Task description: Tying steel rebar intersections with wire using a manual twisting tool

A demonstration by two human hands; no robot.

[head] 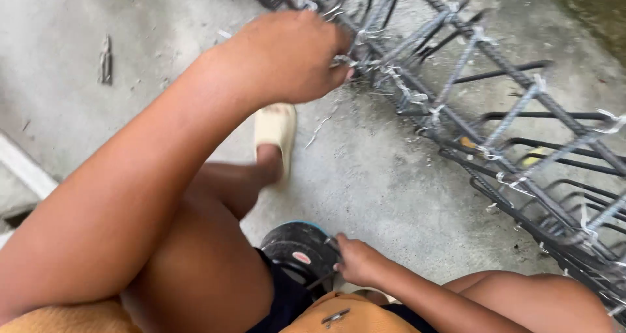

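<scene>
Reaching up and across, the left hand point(287, 56) has its fingers curled shut on a wire tie point(344, 61) at the rebar cage point(495, 111), whose long axis runs diagonally toward lower right. Nearer the body, the right hand point(357, 261) closes on a dark round spool point(297, 248). A sandal point(275, 127) lies between.

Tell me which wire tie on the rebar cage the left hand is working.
The tie at the left hand's fingertips, on the rebar cage's top bar near its far end; the other ties sit untouched farther right.
</scene>
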